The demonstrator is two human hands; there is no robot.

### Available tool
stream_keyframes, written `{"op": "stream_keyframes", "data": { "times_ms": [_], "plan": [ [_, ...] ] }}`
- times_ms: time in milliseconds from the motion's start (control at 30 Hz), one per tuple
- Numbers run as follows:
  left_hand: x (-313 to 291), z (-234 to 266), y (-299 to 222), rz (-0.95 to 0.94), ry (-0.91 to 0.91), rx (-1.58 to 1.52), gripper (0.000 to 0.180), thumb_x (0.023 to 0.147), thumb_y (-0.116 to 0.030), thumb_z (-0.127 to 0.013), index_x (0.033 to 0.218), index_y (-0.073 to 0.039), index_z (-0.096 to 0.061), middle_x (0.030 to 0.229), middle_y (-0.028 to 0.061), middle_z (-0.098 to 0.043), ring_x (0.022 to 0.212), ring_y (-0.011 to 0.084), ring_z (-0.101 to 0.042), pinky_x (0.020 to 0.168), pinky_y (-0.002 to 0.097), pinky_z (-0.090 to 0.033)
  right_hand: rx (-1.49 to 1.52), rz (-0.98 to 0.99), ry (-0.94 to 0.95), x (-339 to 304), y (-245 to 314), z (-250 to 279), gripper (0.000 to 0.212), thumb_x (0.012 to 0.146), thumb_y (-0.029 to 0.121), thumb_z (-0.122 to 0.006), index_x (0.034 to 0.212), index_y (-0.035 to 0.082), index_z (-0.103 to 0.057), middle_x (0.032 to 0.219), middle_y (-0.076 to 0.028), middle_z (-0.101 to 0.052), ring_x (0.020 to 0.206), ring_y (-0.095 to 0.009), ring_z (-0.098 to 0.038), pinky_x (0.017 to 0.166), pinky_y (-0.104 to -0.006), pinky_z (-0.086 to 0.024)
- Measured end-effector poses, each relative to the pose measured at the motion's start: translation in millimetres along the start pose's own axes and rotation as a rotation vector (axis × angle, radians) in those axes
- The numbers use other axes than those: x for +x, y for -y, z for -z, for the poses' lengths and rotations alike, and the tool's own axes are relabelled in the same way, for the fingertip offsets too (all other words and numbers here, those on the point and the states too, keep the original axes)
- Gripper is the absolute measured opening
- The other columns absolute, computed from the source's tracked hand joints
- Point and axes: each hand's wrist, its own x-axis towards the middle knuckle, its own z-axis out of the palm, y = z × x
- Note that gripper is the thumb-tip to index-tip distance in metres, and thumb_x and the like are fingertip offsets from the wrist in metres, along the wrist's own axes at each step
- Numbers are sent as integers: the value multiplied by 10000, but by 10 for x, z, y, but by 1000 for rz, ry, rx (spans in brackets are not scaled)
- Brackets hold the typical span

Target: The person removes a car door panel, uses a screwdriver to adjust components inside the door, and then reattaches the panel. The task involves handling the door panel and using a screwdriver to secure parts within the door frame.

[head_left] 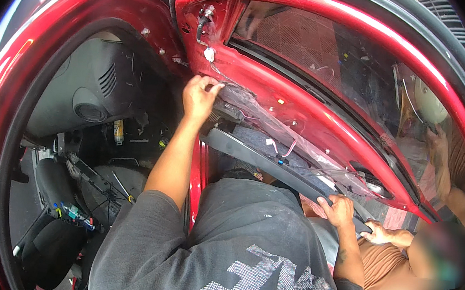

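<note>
My left hand (199, 99) is raised to the inner face of the red car door (204, 63), thumb and finger pinched at the front end of a clear plastic sheet (259, 109) that covers the door's openings. Farther right, my right hand (339, 211) grips the top edge of a dark grey door trim panel (264, 162). The panel stands tilted away from the door frame, between it and my body. Between panel and door, a pinkish wire with a white connector (271, 142) shows.
At the right, a co-worker's hand (379, 233) holds the panel's rear end. The door window (331, 65) rises beyond. To my left lies the open cabin, with a grey dashboard (74, 89), a black seat (55, 245) and tools on it. A white connector (209, 55) hangs near the hinge side.
</note>
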Motion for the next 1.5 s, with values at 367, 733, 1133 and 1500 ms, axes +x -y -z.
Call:
{"op": "stream_keyframes", "data": {
  "times_ms": [367,733,1133,1500],
  "plan": [
    [166,37,348,102,55,48,502,721,-405,-1031,731,-23,-704,714,104,-682,618,238,-609,661,423,-517,-72,104,-61,-113,-31,-31,733,863,761,-746,718,43,-730,713,-191,-698,735,-403,-718,722,-522,-567],
    [-939,-214,-952,-321,655,72,501,1013,-507,-777,879,-27,-828,844,219,-782,811,386,-766,813,487,-598,46,-42,88,-231,-39,21,740,1005,776,-555,932,94,-832,936,-217,-778,1063,-426,-751,957,-565,-564],
    [-1287,-851,-1661,-624,1478,408,630,785,-625,-920,896,-14,-811,963,226,-787,960,409,-781,869,504,-605,223,-74,-23,-378,-132,36,735,1070,709,-497,888,75,-821,885,-201,-771,964,-439,-746,930,-555,-560],
    [-1352,-305,-2040,-505,1276,339,593,723,-557,-983,879,-7,-823,924,156,-762,965,365,-756,879,460,-601,160,35,-109,-506,-234,220,820,866,857,-665,791,46,-757,724,-205,-711,796,-449,-735,769,-546,-560]
  ]
}}
